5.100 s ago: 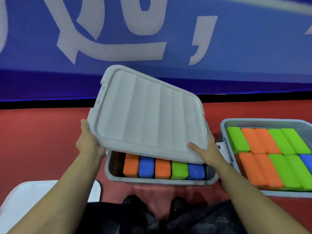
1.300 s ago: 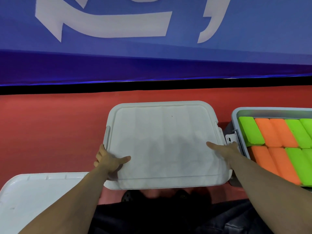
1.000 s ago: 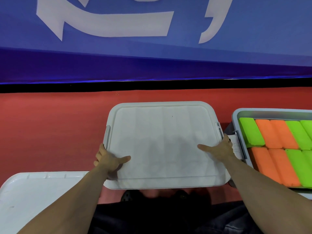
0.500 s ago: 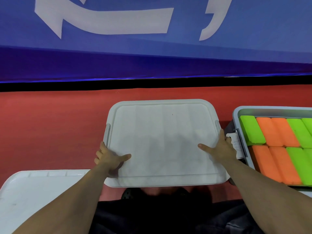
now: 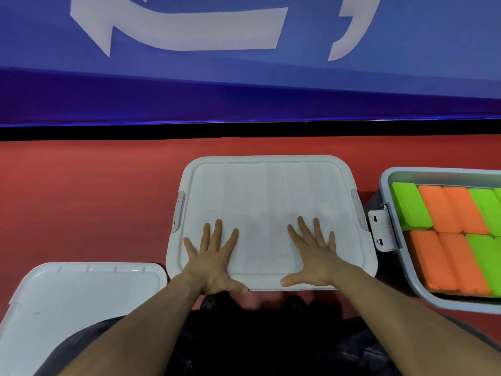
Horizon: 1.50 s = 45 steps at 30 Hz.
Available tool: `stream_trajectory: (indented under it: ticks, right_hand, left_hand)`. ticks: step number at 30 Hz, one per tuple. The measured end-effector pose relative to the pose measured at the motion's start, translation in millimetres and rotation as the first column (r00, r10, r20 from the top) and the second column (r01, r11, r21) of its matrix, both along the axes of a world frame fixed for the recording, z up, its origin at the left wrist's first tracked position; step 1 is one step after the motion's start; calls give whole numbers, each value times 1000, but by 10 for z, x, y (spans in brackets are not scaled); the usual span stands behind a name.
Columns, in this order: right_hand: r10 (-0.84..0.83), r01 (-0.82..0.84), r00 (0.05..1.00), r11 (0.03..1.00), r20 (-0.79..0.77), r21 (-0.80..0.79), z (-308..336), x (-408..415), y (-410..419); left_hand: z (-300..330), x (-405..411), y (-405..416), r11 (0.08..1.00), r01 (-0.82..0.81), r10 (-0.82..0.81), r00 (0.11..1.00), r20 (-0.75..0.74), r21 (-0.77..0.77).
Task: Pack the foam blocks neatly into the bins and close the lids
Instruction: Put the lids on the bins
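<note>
At the centre of the red floor (image 5: 81,199), right in front of us, sat the grey lid (image 5: 268,202), laid flat over its bin, which it hid entirely. We pressed on its near half with our left hand (image 5: 214,259) and right hand (image 5: 314,256), fingers straight and spread, gripping nothing; we judged this was to seat the rim evenly. The side latches at nine and three o'clock looked not yet snapped down, though we could not be sure. At three o'clock stood the second bin (image 5: 401,267), open, with green and orange foam blocks (image 5: 444,234) packed in tidy rows. At eight o'clock lay the spare lid (image 5: 76,302), presumably kept within reach for that bin.
</note>
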State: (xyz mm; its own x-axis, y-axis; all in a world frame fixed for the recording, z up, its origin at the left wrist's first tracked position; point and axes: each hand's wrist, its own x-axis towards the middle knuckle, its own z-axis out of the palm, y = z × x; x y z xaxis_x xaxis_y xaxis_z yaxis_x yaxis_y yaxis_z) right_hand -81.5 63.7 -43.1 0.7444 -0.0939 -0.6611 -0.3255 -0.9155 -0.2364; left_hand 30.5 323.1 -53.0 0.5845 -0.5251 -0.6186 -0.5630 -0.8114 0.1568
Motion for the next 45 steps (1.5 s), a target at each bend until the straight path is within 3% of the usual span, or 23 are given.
stream_trajectory:
  ticks: [3,7,14,20,32,36,38,40,42,45]
  right_hand:
    - [-17,16,1000,998,-16,-56,36,-47,64]
    - [-193,189,981,972,-13,-142,20,-228,181]
    - [-346,353,931,935,115,-48,-129,131,127]
    - [-309,326,933,942,183,-74,-240,903,-338]
    - [-275,310,916,947,292,-83,-332,2239,-1056]
    - [-344,341,856,937,386,77,-257,1892,-1180]
    - [-382,431,817,902,433,-16,-226,1484,-1342]
    - [-447,560,786,808,426,-185,-171,945,-1565]
    - [-614,692,714,691,336,-208,-109,426,-1773]
    - [-767,770,636,638,89,-2,-103,-117,-1863]
  left_hand:
    - [13,-12,4,1000,11,-11,1000,14,19]
    - [23,-1,15,1000,-3,3,999,35,9]
    - [-50,298,-6,979,-145,170,968,183,-141]
    - [-165,1123,-436,990,-93,117,963,243,-111]
    - [-214,2329,-1118,981,-152,178,955,239,-123]
    - [-225,2093,-994,975,-98,156,941,301,-200]
    - [-187,1929,-832,952,-65,159,940,302,-298]
    - [-135,1785,-641,920,-82,185,953,241,-383]
    - [-61,1635,-465,903,-117,219,953,208,-412]
    - [63,1389,-328,897,-175,263,950,170,-405]
